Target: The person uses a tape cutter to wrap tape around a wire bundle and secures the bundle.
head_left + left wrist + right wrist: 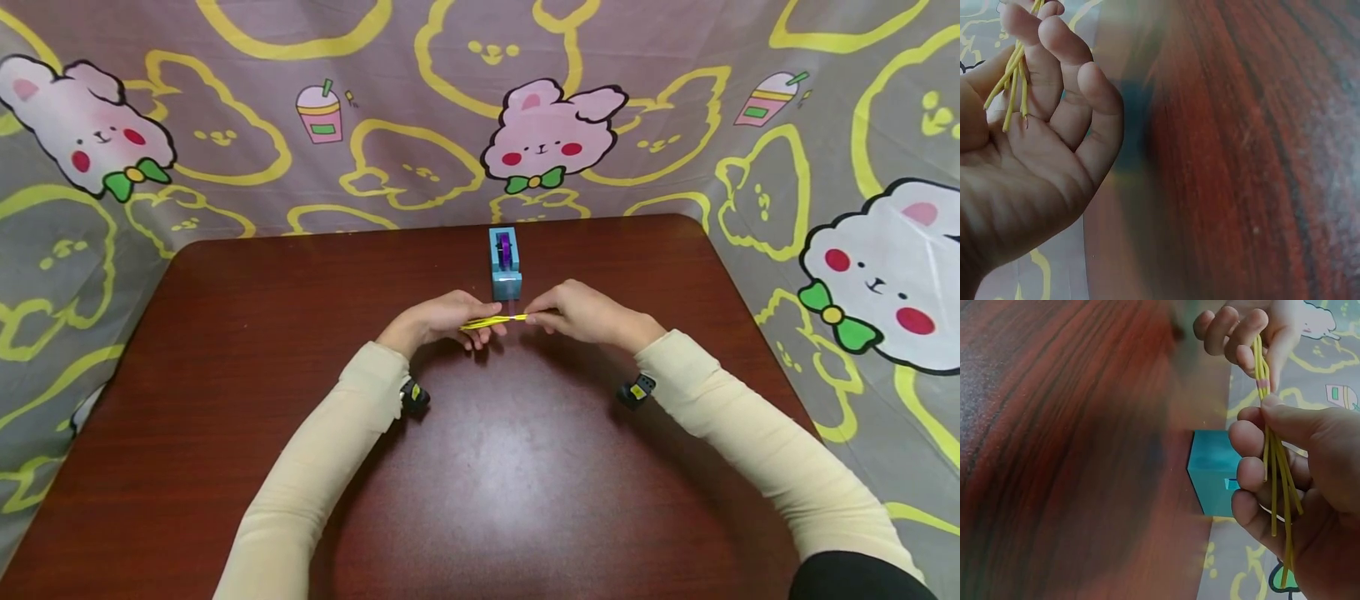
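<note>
A thin bundle of yellow wires stretches between both hands above the table. My left hand pinches one part of it between thumb and fingers; in the left wrist view the loose wire ends hang over the palm. My right hand pinches the other part, and several wire ends fan out across its palm. Between the hands a pinkish band crosses the wires. A clear purplish tape strip runs from the blue tape dispenser to the bundle there.
The dispenser, holding a purple tape roll, stands near the back edge of the dark red wooden table. A patterned cloth hangs behind and on both sides. Each wrist wears a small black camera.
</note>
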### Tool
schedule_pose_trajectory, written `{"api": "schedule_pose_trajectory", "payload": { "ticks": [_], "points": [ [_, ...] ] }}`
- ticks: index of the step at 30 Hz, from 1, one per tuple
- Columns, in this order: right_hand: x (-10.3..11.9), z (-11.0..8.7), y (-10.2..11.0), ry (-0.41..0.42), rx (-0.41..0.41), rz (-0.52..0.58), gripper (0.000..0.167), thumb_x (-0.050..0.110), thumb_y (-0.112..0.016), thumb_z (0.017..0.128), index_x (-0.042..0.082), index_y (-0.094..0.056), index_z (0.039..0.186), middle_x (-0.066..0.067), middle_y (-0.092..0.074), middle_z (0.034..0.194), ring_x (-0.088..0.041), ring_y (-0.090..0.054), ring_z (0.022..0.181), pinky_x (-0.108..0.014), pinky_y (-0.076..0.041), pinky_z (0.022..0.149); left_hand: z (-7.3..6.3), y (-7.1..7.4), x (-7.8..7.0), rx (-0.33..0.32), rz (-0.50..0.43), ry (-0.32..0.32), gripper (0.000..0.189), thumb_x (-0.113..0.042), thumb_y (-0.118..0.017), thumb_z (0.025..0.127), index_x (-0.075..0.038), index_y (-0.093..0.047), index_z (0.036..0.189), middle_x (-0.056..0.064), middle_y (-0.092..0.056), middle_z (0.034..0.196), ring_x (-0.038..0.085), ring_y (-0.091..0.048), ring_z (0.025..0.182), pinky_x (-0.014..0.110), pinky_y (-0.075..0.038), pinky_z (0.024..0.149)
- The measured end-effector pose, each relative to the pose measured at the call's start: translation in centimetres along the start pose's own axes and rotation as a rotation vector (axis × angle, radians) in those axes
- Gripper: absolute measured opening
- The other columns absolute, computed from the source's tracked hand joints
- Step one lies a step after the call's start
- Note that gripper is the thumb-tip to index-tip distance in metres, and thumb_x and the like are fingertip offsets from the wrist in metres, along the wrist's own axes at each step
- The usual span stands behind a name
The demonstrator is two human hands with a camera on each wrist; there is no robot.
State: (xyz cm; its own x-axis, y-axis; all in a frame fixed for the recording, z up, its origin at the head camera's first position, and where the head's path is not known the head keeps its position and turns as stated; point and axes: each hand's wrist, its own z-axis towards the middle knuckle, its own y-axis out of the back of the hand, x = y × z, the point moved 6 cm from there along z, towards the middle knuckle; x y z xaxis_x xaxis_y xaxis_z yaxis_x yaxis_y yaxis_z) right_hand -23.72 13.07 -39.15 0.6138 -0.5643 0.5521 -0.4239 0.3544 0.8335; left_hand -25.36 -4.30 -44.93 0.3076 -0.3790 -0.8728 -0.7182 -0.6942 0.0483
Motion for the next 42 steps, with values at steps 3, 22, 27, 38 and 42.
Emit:
{"api": "schedule_pose_trajectory", "payload": {
  "ticks": [3,22,27,38,42],
  "points": [
    [0.1,-0.1,0.0,0.007,-0.014,-0.019,0.015,0.013,-0.065,0.099,0.005,-0.076,0.107,-0.006,-0.068,0.072,-0.012,-0.054,0.061,-0.032,-0.046,0.057,-0.1,0.0,0.0,-0.002,0.006,-0.007,0.049,-0.034,-0.051,0.107,0.01,-0.071,0.111,0.003,-0.061,0.068,0.016,-0.059,0.065,0.032,-0.051,0.064],
    [0.5,0.7,0.8,0.003,0.079,-0.037,0.01,0.011,-0.067,0.098,0.005,-0.075,0.1,-0.008,-0.067,0.075,-0.014,-0.053,0.065,-0.033,-0.046,0.061,-1.0,0.1,-1.5,-0.25,0.154,-0.202,0.031,-0.02,-0.067,0.099,0.01,-0.074,0.1,0.002,-0.061,0.062,0.012,-0.053,0.058,0.03,-0.049,0.059],
    [-0.2,1.3,0.9,-0.026,0.147,0.049,0.012,0.013,-0.067,0.098,0.005,-0.075,0.1,-0.011,-0.067,0.078,-0.018,-0.055,0.069,-0.033,-0.048,0.063,-1.4,0.1,-1.8,-0.318,0.218,-0.283,0.024,-0.015,-0.069,0.098,0.008,-0.076,0.099,0.004,-0.063,0.062,0.012,-0.055,0.057,0.035,-0.05,0.058],
    [-4.2,2.3,0.4,-0.204,0.18,0.38,0.039,0.034,-0.053,0.106,0.0,-0.072,0.107,-0.017,-0.07,0.085,-0.036,-0.065,0.078,-0.052,-0.054,0.076,-1.7,0.5,-1.7,-0.391,0.301,-0.389,0.016,-0.013,-0.075,0.093,0.001,-0.079,0.099,0.006,-0.072,0.07,0.03,-0.062,0.064,0.042,-0.052,0.058],
    [-6.4,2.4,0.0,-0.339,0.197,0.546,0.054,0.047,-0.043,0.107,0.001,-0.069,0.119,-0.018,-0.072,0.094,-0.036,-0.067,0.087,-0.046,-0.056,0.081,-1.8,0.6,-1.7,-0.416,0.312,-0.399,0.013,-0.014,-0.076,0.091,-0.003,-0.081,0.097,0.008,-0.073,0.073,0.033,-0.063,0.068,0.031,-0.049,0.056]
  ]
}}
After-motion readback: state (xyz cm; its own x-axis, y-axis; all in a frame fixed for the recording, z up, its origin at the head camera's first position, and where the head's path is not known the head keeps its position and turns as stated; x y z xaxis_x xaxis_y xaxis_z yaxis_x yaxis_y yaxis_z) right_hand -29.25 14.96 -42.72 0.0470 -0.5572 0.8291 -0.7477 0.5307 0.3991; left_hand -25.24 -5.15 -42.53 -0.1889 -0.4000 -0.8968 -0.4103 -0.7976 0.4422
